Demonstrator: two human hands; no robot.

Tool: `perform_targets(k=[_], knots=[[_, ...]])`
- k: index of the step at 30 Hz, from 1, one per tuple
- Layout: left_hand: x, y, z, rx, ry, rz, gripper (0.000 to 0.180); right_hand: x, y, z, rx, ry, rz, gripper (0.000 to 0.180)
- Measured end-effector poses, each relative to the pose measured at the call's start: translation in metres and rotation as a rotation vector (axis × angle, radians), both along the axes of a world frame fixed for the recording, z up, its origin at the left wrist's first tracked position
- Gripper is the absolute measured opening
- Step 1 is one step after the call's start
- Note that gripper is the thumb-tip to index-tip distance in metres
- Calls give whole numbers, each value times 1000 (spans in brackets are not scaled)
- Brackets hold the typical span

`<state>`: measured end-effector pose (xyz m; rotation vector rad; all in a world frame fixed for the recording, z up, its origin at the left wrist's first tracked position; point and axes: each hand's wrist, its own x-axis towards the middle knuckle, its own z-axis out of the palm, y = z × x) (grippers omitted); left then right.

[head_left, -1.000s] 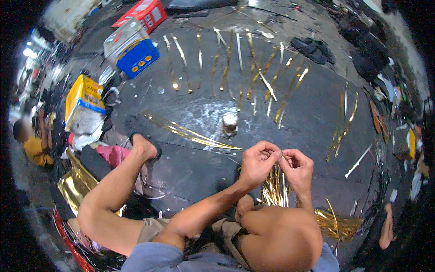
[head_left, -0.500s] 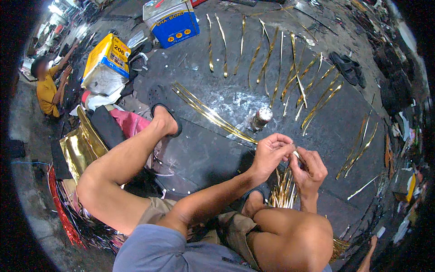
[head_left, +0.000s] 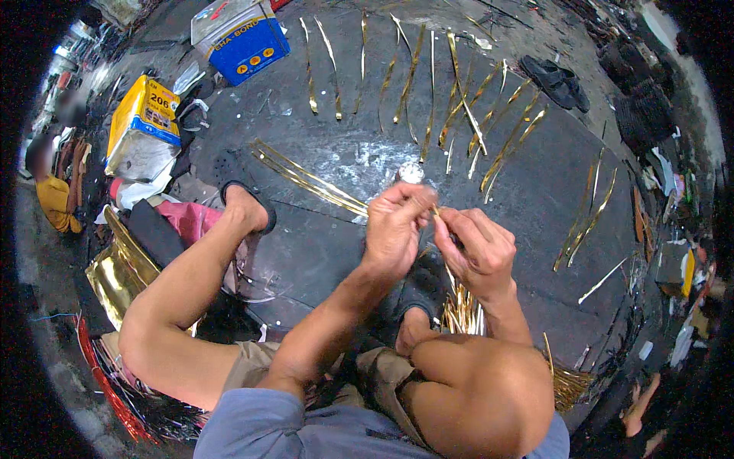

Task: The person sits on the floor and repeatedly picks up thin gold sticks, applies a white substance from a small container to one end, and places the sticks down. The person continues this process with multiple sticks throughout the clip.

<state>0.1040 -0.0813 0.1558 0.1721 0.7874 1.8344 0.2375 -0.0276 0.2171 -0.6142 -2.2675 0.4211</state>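
My left hand [head_left: 394,233] is closed in a pinch, its fingertips slightly blurred. Long shiny gold strips [head_left: 313,186] run across the dark floor mat up to it. My right hand [head_left: 480,249] is pinched too, close beside the left. A small gold strip end [head_left: 436,209] shows between the two sets of fingertips. Just beyond the left fingers stands a small can with a white-crusted top [head_left: 410,173], its lower part hidden by the hand. Below my right hand, a thick bundle of gold strips [head_left: 462,307] lies near my foot.
Several separate gold strips [head_left: 413,73] lie spread over the mat [head_left: 329,252]. Blue-and-white [head_left: 243,47] and yellow [head_left: 145,122] tins stand at the far left. Black sandals [head_left: 556,83] lie far right. Gold sheeting [head_left: 122,268] and red strips [head_left: 107,382] are at left. Another person [head_left: 57,195] sits far left.
Both hands have moved forward and left, close to the can, which the left hand now partly covers. The white bit at the right fingertips no longer shows. The whole view has shifted.
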Motion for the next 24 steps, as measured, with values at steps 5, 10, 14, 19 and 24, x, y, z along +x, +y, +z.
perform_targets(k=[5,10,14,19,24], knots=[[-37,8,38,-10,19,131,2,-9,0,11,22,44,49,17],[-86,6,38,-47,88,302,1,-21,-15,9,-56,82,81,14],[-127,11,21,-69,125,398,4,-12,-24,-2,-135,78,97,11],[-223,6,-36,-119,60,368,9,9,-31,-33,-140,1,137,8],[-306,-17,-86,-482,240,458,18,37,-44,-62,-317,-63,244,11]])
